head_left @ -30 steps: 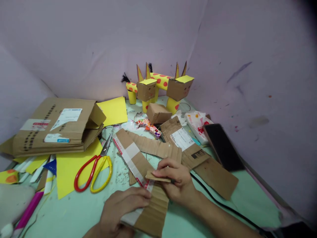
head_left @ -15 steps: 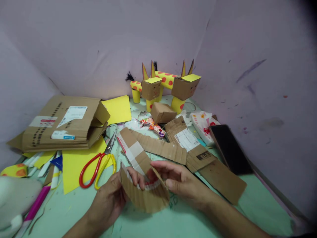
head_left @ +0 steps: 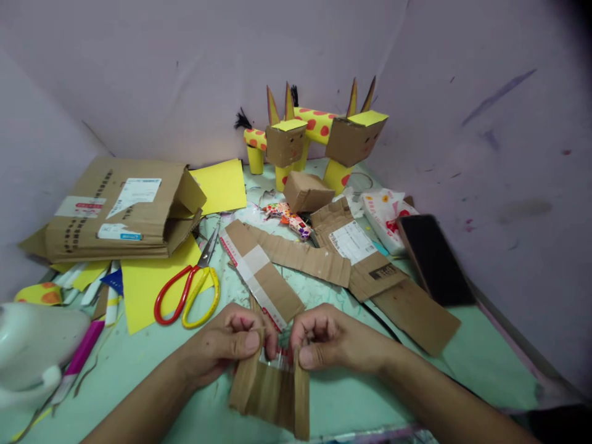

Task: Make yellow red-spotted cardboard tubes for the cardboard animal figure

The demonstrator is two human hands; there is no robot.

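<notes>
Between my two hands is a strip of cardboard (head_left: 272, 394), bent so its two sides stand up, with clear tape and a red print inside. My left hand (head_left: 226, 345) pinches its left side between thumb and fingers. On the right side, my right hand (head_left: 319, 342) grips the edge the same way. Just beyond my hands lies a flat cardboard strip (head_left: 263, 271) with white tape and red lettering. Scissors (head_left: 197, 290) with one red and one yellow handle rest left of it, blades partly apart.
Two yellow spotted cardboard animals (head_left: 289, 143) stand at the back. A brown cardboard package (head_left: 106, 216) lies left on yellow paper (head_left: 152, 283). Cardboard pieces (head_left: 411, 308) and a dark phone (head_left: 435, 259) are at right. A white cup (head_left: 37, 351) and a magenta marker (head_left: 86, 348) sit front left.
Both hands have come lower and closer together. The cardboard strip went from a wide curve to a narrower fold with its sides upright. The view has tilted a little.
</notes>
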